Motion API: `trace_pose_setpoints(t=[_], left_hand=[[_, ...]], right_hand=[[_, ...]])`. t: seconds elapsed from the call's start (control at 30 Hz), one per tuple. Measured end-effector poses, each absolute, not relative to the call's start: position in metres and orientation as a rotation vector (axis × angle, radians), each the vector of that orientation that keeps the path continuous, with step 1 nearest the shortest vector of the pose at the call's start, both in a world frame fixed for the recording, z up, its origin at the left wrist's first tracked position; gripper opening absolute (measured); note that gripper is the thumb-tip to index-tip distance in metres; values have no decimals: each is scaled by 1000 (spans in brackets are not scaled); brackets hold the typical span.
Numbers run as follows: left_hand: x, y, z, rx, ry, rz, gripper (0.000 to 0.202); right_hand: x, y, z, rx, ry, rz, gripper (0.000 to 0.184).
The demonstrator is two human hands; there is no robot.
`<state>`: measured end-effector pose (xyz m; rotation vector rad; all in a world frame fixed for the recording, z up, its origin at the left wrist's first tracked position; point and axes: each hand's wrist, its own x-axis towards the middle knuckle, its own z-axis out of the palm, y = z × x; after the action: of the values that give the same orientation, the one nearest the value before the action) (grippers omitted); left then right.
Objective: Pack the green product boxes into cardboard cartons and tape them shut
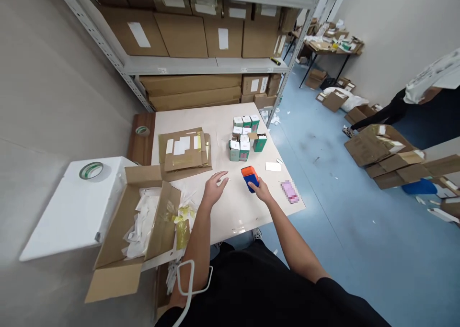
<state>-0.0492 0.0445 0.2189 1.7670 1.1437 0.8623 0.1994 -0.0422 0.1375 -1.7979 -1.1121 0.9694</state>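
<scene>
In my right hand (261,189) is a small blue box-shaped thing with an orange end (250,177), held over the table's front part; its exact kind is unclear. The fingers wrap round its lower right side. My left hand (214,188) hovers at the near side of the table, fingers apart and holding nothing. Behind the hands stands a group of small green-and-white boxes (239,150). One green box (259,142) at the group's right has a brown flap raised. Flattened cardboard (183,154) lies stacked beyond my left hand.
A white label (273,166) and a blurred pink item (289,191) lie on the table's right side. An open carton (122,226) with white wrapping stands at left, beside a tape roll (91,170). Shelving (204,67) rises behind. Another person (413,102) stands at right among cartons.
</scene>
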Motion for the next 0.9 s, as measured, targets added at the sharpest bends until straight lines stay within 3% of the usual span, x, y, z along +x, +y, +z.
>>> trace_pose_setpoints(t=[0.13, 0.4, 0.7, 0.9], left_hand=[[-48, 63, 259, 1676, 1033, 876, 43], [-102, 73, 312, 1582, 866, 785, 41], [-138, 61, 319, 1493, 992, 1093, 36], [-153, 56, 313, 1374, 1030, 1114, 38]], right_hand=[[168, -35, 189, -1540, -1278, 1058, 57], [118, -21, 252, -1365, -1648, 1002, 57], [83, -10, 258, -1279, -1683, 1062, 53], [72, 1, 264, -1255, -1716, 1095, 51]])
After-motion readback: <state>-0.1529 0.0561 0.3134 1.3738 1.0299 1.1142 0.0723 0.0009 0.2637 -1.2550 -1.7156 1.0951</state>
